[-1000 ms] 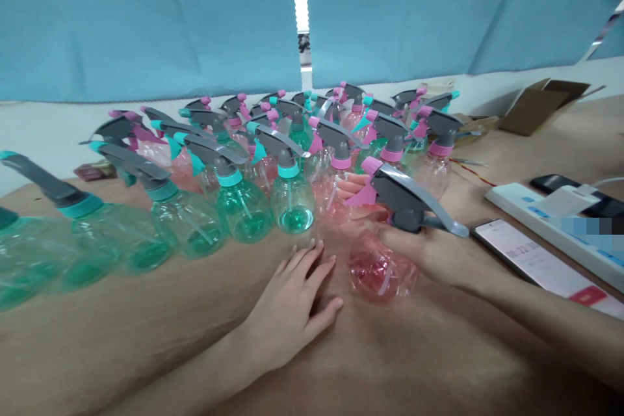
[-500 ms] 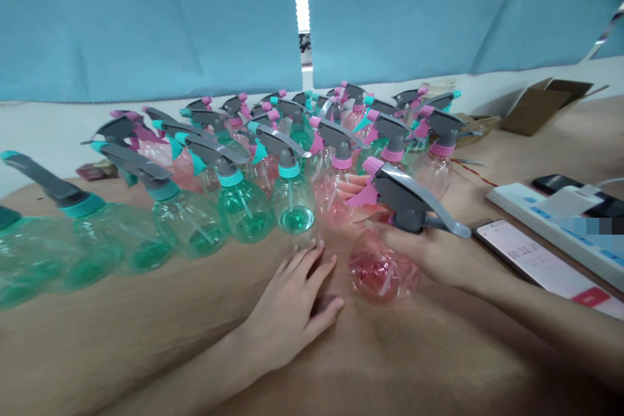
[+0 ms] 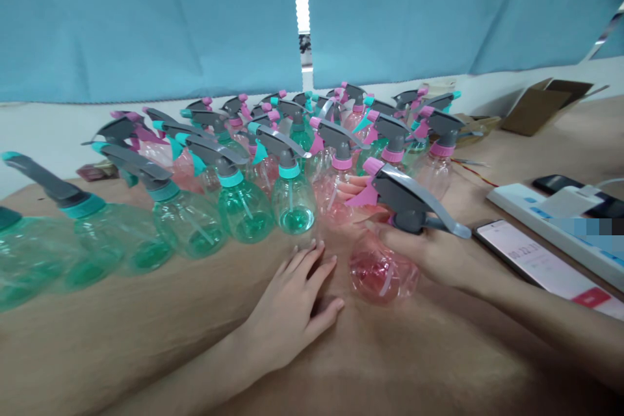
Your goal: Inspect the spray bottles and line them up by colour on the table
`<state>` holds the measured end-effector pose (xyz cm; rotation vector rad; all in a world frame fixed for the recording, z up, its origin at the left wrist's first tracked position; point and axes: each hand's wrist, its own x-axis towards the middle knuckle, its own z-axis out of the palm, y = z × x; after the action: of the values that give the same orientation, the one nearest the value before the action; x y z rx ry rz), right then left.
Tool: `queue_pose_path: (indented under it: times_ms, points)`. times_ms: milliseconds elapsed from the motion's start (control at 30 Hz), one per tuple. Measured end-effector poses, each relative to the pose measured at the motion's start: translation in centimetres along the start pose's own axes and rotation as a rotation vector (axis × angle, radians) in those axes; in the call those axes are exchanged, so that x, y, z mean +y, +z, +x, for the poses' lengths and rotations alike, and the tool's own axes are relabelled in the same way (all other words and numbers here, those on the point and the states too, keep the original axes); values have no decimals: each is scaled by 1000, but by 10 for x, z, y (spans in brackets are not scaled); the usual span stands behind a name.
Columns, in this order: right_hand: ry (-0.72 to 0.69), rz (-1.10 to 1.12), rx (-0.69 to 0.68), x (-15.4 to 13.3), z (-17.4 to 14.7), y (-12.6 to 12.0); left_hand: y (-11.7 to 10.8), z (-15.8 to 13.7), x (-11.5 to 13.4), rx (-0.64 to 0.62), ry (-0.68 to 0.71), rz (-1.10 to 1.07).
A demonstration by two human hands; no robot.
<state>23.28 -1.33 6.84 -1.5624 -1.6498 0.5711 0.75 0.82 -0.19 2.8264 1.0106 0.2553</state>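
My right hand (image 3: 390, 224) is wrapped round the neck of a pink spray bottle (image 3: 380, 270) with a grey and pink trigger head. The bottle stands on the table, its nozzle pointing up and left; part of my grip is hidden behind the head. Left of it, my left hand (image 3: 297, 299) lies flat on the table with fingers spread, holding nothing and apart from the bottle. Just beyond my left fingertips stands a green spray bottle (image 3: 294, 205). A clear-pink spray bottle (image 3: 336, 198) is behind my right fingers.
A row of green spray bottles (image 3: 190, 224) runs to the left, with several pink and green ones behind. On the right lie a phone (image 3: 541, 266) showing a timer, a white power strip (image 3: 560, 227) and an open cardboard box (image 3: 541, 104). A blue curtain (image 3: 195, 19) hangs behind.
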Motion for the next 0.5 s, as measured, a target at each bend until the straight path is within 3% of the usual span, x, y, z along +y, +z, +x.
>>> queue_pose_path:
  times_ms: [267,500]
  points:
    - [149,-111,-35,-2,1,1,-1,0,0,-2,-1,1]
    - [148,-127,10,-1,0,1,0,0,0,-8,0,5]
